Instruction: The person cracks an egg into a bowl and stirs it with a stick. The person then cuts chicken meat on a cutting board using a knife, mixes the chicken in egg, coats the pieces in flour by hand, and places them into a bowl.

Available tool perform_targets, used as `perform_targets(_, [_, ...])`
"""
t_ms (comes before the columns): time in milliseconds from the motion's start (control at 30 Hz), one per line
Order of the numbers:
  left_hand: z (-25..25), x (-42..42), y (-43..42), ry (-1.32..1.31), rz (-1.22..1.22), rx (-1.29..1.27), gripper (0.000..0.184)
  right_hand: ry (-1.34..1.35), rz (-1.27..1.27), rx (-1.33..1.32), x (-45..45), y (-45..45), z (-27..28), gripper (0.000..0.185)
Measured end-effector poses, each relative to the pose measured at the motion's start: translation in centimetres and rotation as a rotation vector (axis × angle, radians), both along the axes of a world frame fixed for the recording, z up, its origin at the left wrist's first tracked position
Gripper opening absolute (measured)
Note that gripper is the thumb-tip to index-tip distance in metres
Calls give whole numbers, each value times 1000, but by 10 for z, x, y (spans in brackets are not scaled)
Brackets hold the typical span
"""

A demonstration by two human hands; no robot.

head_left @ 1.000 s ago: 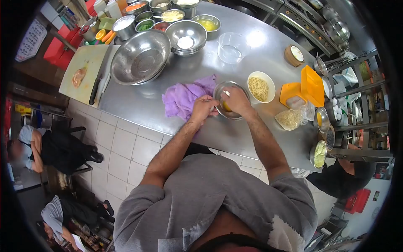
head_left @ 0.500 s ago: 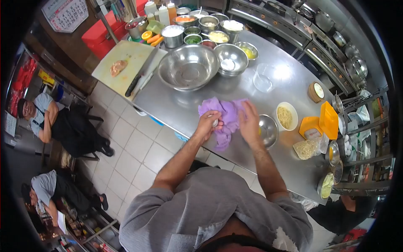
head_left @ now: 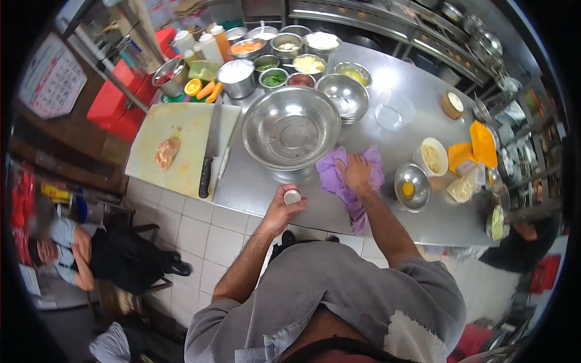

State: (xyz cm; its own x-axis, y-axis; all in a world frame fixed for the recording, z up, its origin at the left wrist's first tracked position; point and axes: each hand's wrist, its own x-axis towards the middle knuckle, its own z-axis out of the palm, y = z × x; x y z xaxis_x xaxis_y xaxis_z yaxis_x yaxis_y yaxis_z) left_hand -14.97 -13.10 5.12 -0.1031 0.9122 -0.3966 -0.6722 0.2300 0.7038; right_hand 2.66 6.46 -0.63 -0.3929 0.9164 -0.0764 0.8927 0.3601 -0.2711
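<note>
My left hand holds an eggshell, its fingers curled round it, near the table's front edge. On the purple cloth rests my right hand, its fingers spread over the fabric. To the right of the cloth is a metal bowl with an egg yolk in it. A white bowl of noodles stands just behind that bowl. The large perforated metal bowl is behind and left of the cloth.
A cutting board with raw meat and a knife lies at the left. Several containers and bottles line the back. An orange box and bagged noodles are at the right. A seated person is at far left.
My right hand has gone from the metal bowl to the purple cloth. My left hand has moved left, away from the bowl, with the shell. The camera view has shifted.
</note>
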Motion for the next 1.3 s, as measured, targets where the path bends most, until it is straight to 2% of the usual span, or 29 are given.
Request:
perform_targets(67, [5, -11, 2, 181, 28, 34, 45, 97, -22, 56, 2, -2, 10, 60])
perform_targets(100, [3, -17, 2, 247, 54, 80, 42, 95, -31, 61, 1, -3, 20, 60])
perform_targets(167, [13, -27, 5, 324, 113, 120, 42, 391, -117, 455, -9, -7, 45, 61])
perform_targets(200, [19, -31, 3, 401, 165, 147, 41, 392, -104, 448, -18, -7, 62, 61])
perform_targets(267, [30, -36, 9, 431, 208, 160, 40, 898, -253, -178, -39, 2, 92, 57])
perform_targets(367, [51, -39, 15, 501, 301, 202, 42, 866, -127, -327, -69, 28, 76, 50])
perform_targets(500, [40, -53, 16, 648, 548, 208, 42, 853, -159, -320, -74, 50, 55, 44])
perform_targets(567, [33, -68, 16, 438, 696, 215, 43, 838, -114, -222, -61, 51, 68, 41])
perform_targets(633, [29, -80, 23, 445, 729, 172, 43, 1001, -255, -425, -49, 30, 117, 38])
perform_targets(667, [27, -86, 30, 451, 752, 136, 43, 1000, -253, -419, -45, 28, 120, 38])
perform_targets(733, [19, -91, 53, 534, 742, 157, 46, 1218, -211, -328, -35, 30, 124, 36])
perform_targets(800, [6, -102, 74, 710, 365, 273, 47, 1242, -225, -322, -32, 28, 128, 36])
perform_targets(833, [14, -116, 79, 708, 362, 277, 47, 1269, -242, -320, -34, 26, 128, 36])
perform_targets(900, [32, -157, 88, 1653, 350, 465, 45, 1243, -251, -316, -41, 20, 123, 35])
perform_targets(967, [49, -232, 102, 1699, 518, 423, 37, 1229, -280, -313, -54, 12, 114, 33])
perform_targets(1000, [60, -273, 113, 1581, 579, 334, 31, 1169, -255, -260, -62, 8, 106, 32])
perform_targets(1067, [76, -363, 145, 1697, 741, 313, 19, 1105, -250, -199, -81, 3, 94, 31])
perform_targets(1100, [82, -407, 164, 1752, 753, 412, 15, 1100, -285, -233, -89, 1, 88, 29])
perform_targets(1167, [93, -472, 206, 1819, 758, 175, 18, 1094, -346, -258, -101, -5, 85, 27])
perform_targets(1200, [87, -509, 229, 1823, 726, 219, 23, 1155, -405, -368, -104, -8, 86, 31])
perform_targets(1233, [90, -533, 245, 1943, 596, 119, 23, 1218, -469, -475, -105, -13, 87, 35])
perform_targets(1267, [81, -560, 267, 1922, 601, 58, 22, 1224, -506, -451, -106, -19, 93, 35])
perform_targets(1300, [57, -607, 295, 1975, 479, 85, 22, 1210, -562, -416, -109, -29, 103, 39])
